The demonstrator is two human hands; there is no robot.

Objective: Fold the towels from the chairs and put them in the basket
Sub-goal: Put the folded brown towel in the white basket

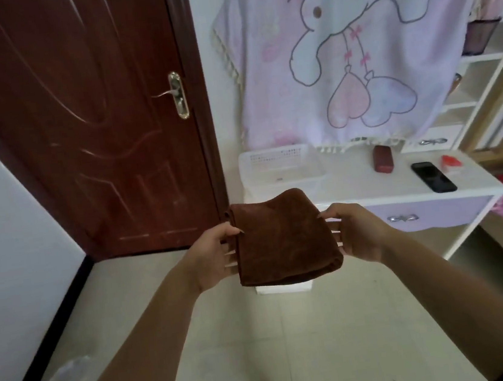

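Observation:
A folded brown towel (pixel 281 237) lies flat between my two hands, held in the air in front of a white desk. My left hand (pixel 213 255) holds its left edge, thumb on top and fingers underneath. My right hand (pixel 356 228) holds the right edge in the same way. Just beyond the towel, a white plastic basket (pixel 279 166) stands on the desk's left end, and nothing shows inside it.
The white desk (pixel 370 188) carries a dark red case (pixel 382 158), a black phone (pixel 434 176) and a small red-and-white item (pixel 451 162). A pink cartoon cloth (pixel 346 45) hangs behind it. A dark red door (pixel 76 116) stands at left, white shelves (pixel 477 77) at right.

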